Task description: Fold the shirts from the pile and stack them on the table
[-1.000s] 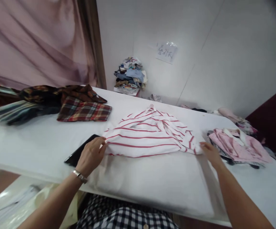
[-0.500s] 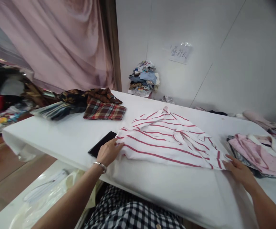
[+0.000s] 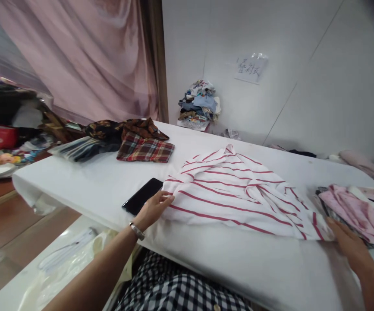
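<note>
A white shirt with thin red stripes (image 3: 225,201) lies spread and partly rumpled on the white-covered table (image 3: 264,263). At its left edge, my left hand (image 3: 152,211) pinches the fabric between thumb and fingers. My right hand (image 3: 348,242) holds the striped end at the far right, its fingertips partly hidden by the cloth. Just beyond my left hand, a black phone (image 3: 143,195) lies flat, close to the shirt's left edge.
Folded garments, including a plaid shirt (image 3: 146,147), lie at the back left. Pink folded clothes (image 3: 351,211) are stacked at the right, close to my right hand. A clothes pile (image 3: 199,106) stands by the wall. Clear plastic (image 3: 67,268) lies on a lower surface at left.
My right hand has moved right, drawing the shirt's right end along, so the lower edge stretches farther. My left hand stays at the left edge. The view has shifted slightly.
</note>
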`<state>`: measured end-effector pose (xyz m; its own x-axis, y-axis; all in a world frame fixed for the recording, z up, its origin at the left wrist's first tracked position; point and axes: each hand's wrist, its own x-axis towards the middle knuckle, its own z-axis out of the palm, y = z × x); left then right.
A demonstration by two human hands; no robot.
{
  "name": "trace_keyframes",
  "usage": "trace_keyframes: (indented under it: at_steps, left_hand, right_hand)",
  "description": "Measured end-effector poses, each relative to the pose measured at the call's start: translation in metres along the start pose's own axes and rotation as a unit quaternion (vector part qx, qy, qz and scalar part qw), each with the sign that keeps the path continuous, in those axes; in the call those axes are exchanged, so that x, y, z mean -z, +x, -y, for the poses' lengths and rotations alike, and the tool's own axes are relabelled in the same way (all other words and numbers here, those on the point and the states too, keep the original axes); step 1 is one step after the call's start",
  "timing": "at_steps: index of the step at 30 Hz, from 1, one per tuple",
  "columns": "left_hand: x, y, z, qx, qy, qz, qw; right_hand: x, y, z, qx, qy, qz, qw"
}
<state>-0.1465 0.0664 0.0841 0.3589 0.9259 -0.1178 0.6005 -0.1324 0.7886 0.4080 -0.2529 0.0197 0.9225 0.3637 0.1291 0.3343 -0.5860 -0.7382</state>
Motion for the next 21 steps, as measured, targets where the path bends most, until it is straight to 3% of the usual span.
trace_keyframes:
  at_steps: [3,6,10,15,18,21]
  left_hand:
    - [0.005,0.005,-0.002,0.005,0.049,-0.017,0.999]
    - [0.017,0.008,0.003,-0.027,0.178,-0.082,0.98]
    - [0.026,0.014,0.016,-0.075,0.317,-0.073,0.943]
    - [0.01,0.025,0.007,-0.229,0.265,-0.142,0.926]
    - [-0.011,0.036,0.005,-0.328,0.246,-0.092,0.907]
    - [-0.027,0.049,0.015,-0.326,0.286,-0.022,0.901]
  right_hand:
    - [-0.004,-0.007,0.014,-0.066,0.024,0.032,0.997]
    - [-0.005,-0.017,0.025,-0.055,0.014,0.023,0.998]
    - [-0.007,-0.027,0.031,-0.043,0.033,0.002,0.999]
    - [-0.01,-0.029,0.031,-0.051,0.069,-0.018,0.996]
    - [-0.011,-0.03,0.031,-0.06,0.119,-0.042,0.99]
    - [-0.011,-0.034,0.031,-0.066,0.151,-0.057,0.985]
